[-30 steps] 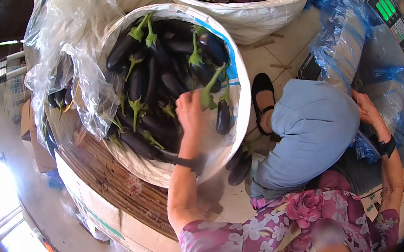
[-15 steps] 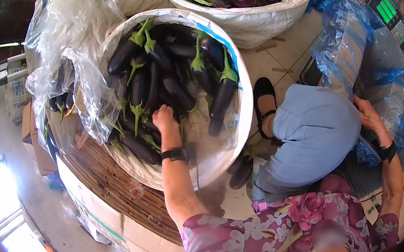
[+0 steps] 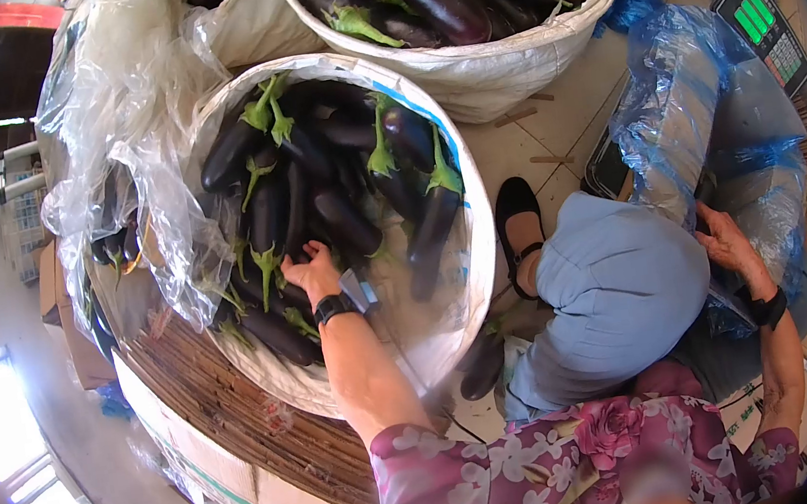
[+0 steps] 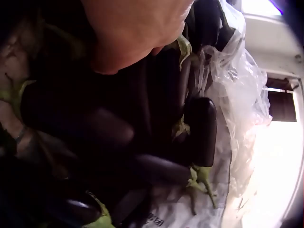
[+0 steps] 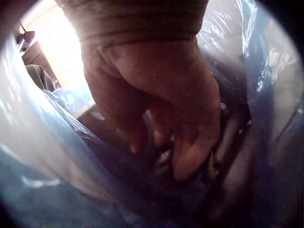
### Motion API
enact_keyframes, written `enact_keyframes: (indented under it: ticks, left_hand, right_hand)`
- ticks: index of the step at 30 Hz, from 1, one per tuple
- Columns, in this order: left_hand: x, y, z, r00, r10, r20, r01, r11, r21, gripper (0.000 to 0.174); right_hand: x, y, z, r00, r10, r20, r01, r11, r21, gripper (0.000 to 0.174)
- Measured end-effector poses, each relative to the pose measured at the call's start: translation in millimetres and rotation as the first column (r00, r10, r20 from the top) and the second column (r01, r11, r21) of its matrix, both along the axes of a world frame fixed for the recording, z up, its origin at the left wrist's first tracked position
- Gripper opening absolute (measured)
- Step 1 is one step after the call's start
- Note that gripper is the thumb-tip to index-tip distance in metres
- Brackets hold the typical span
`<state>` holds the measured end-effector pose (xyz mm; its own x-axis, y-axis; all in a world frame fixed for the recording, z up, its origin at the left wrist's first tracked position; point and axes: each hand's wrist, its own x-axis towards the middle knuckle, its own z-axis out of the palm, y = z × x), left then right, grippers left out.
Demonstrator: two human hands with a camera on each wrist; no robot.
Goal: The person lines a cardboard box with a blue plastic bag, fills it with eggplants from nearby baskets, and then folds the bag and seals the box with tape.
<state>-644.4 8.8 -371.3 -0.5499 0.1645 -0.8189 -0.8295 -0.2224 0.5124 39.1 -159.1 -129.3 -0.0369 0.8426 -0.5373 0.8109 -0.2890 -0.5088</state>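
In the head view, my left hand (image 3: 313, 271) reaches into a round white woven sack (image 3: 480, 273) of dark purple eggplants (image 3: 344, 221) with green stems. Its fingers come down among the eggplants at the sack's near left. From the left wrist, the hand (image 4: 140, 33) arches over several eggplants (image 4: 78, 121); its fingertips are hidden, so I cannot tell whether it grips one. My right hand (image 3: 733, 247) is at the mouth of a blue-tinted clear plastic bag (image 3: 672, 98) beside the knee. Inside that bag, the right hand (image 5: 161, 95) hangs with fingers pointing down, close over dark eggplants.
A second white sack (image 3: 462, 68) of eggplants stands behind. Clear plastic sheeting (image 3: 120, 115) drapes over the left rim. Stacked cardboard (image 3: 241, 403) lies at the near left. A scale with a green display (image 3: 758, 22) sits at the right. Two eggplants (image 3: 481, 365) lie on the floor by the leg.
My left hand has moved left from the sack's middle to the eggplants at the near left. An eggplant it was handling now lies along the right wall. The right hand stays at the bag.
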Motion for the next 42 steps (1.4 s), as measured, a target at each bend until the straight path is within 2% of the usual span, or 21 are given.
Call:
enact_keyframes:
  ticks: [1, 2, 4, 6, 8, 10, 12, 13, 16, 19, 21, 22, 25, 28, 31, 33, 35, 37, 38, 39, 42]
  left_hand:
    - [0.3, -5.0, 5.2, 1.000, -0.001, 0.012, 0.001, 0.999, 0.052, 0.035]
    - [1.8, -13.2, 9.8, 0.999, -0.033, 0.002, 0.033, 0.993, 0.115, 0.047]
    - [11.5, -24.2, 26.1, 0.997, -0.072, -0.006, 0.072, 0.988, 0.134, 0.052]
    - [15.9, -27.1, 29.5, 0.994, -0.107, -0.009, 0.107, 0.979, 0.174, 0.069]
    - [16.1, -18.6, 26.8, 0.996, -0.084, -0.006, 0.084, 0.990, 0.113, 0.068]
    - [13.6, -7.7, 33.0, 0.998, -0.065, -0.007, 0.065, 0.996, 0.058, 0.069]
    - [4.9, 3.4, 36.4, 0.994, -0.069, 0.080, 0.079, 0.990, -0.121, 0.065]
    - [2.8, 3.4, 33.9, 0.994, -0.076, 0.080, 0.085, 0.988, -0.125, 0.065]
    - [-4.6, -3.3, 22.2, 0.986, -0.150, 0.071, 0.155, 0.986, -0.065, 0.062]
    - [4.3, -12.3, 29.1, 0.994, -0.088, 0.069, 0.089, 0.996, -0.018, 0.048]
    - [21.4, -28.5, 33.5, 0.998, -0.047, -0.043, 0.055, 0.980, 0.194, 0.036]
    - [25.6, -32.3, 37.6, 0.999, -0.042, -0.012, 0.044, 0.976, 0.213, 0.033]
    - [29.7, -31.0, 40.8, 0.998, -0.054, -0.020, 0.057, 0.978, 0.199, 0.038]
    - [14.3, -26.6, 37.3, 0.998, -0.059, 0.004, 0.057, 0.978, 0.201, 0.043]
    - [12.6, -36.5, 43.7, 0.990, -0.138, -0.027, 0.139, 0.938, 0.319, 0.048]
    - [19.8, -44.4, 56.8, 0.991, -0.129, 0.020, 0.113, 0.928, 0.355, 0.049]
    - [30.9, -48.6, 70.9, 0.984, -0.141, -0.112, 0.171, 0.928, 0.330, 0.048]
    - [33.7, -57.0, 85.6, 0.970, -0.168, -0.178, 0.222, 0.909, 0.353, 0.046]
    - [33.3, -64.0, 95.1, 0.933, -0.233, -0.272, 0.324, 0.873, 0.364, 0.044]
    - [30.9, -72.9, 106.4, 0.883, -0.293, -0.368, 0.425, 0.832, 0.358, 0.042]
    - [23.7, -89.2, 132.8, 0.876, -0.292, -0.384, 0.440, 0.811, 0.386, 0.039]
  right_hand:
    - [1.4, -1.9, -2.7, 1.000, 0.017, 0.008, -0.018, 0.998, 0.061, 0.051]
    - [0.1, -0.7, -0.8, 1.000, 0.012, 0.009, -0.012, 0.998, 0.056, 0.051]
    - [-8.6, 10.5, 8.7, 0.996, -0.086, 0.001, 0.085, 0.989, -0.117, 0.047]
    - [-9.5, 14.4, 6.3, 0.996, -0.081, 0.031, 0.084, 0.986, -0.141, 0.046]
    - [-4.6, 10.9, -2.0, 0.995, -0.072, 0.061, 0.082, 0.983, -0.167, 0.045]
    - [7.4, -1.2, -18.7, 0.990, 0.042, 0.135, -0.041, 0.999, -0.009, 0.046]
    - [9.9, -0.4, -19.7, 0.977, 0.085, 0.196, -0.078, 0.996, -0.044, 0.048]
    - [9.1, -2.5, -20.0, 0.960, 0.131, 0.247, -0.113, 0.990, -0.084, 0.049]
    - [18.2, -13.7, -29.1, 0.962, 0.108, 0.249, -0.090, 0.993, -0.083, 0.050]
    - [9.8, -7.0, -24.8, 0.969, 0.100, 0.225, -0.065, 0.985, -0.161, 0.050]
    - [6.2, -8.3, -22.4, 0.971, 0.102, 0.217, -0.076, 0.989, -0.124, 0.048]
    - [5.5, -9.2, -21.7, 0.972, 0.108, 0.210, -0.091, 0.992, -0.088, 0.046]
    - [12.8, -13.6, -33.2, 0.953, 0.210, 0.217, -0.209, 0.977, -0.027, 0.041]
    - [7.3, -10.1, -25.4, 0.938, 0.187, 0.292, -0.158, 0.980, -0.121, 0.030]
    - [0.2, -7.1, -22.7, 0.951, 0.163, 0.262, -0.149, 0.986, -0.071, 0.022]
    - [-8.9, -5.2, -14.8, 0.950, 0.164, 0.266, -0.158, 0.986, -0.045, 0.020]
    - [-10.9, -3.6, -14.1, 0.947, 0.170, 0.271, -0.173, 0.985, -0.015, 0.018]
    - [-4.5, -1.8, -20.0, 0.931, 0.244, 0.271, -0.205, 0.965, -0.163, 0.020]
    - [-4.6, -1.1, -20.8, 0.933, 0.244, 0.266, -0.208, 0.965, -0.157, 0.020]
    - [-5.9, -2.5, -21.4, 0.942, 0.251, 0.222, -0.235, 0.967, -0.096, 0.019]
    - [2.1, -10.2, -37.5, 0.955, 0.247, 0.162, -0.253, 0.967, 0.019, 0.018]
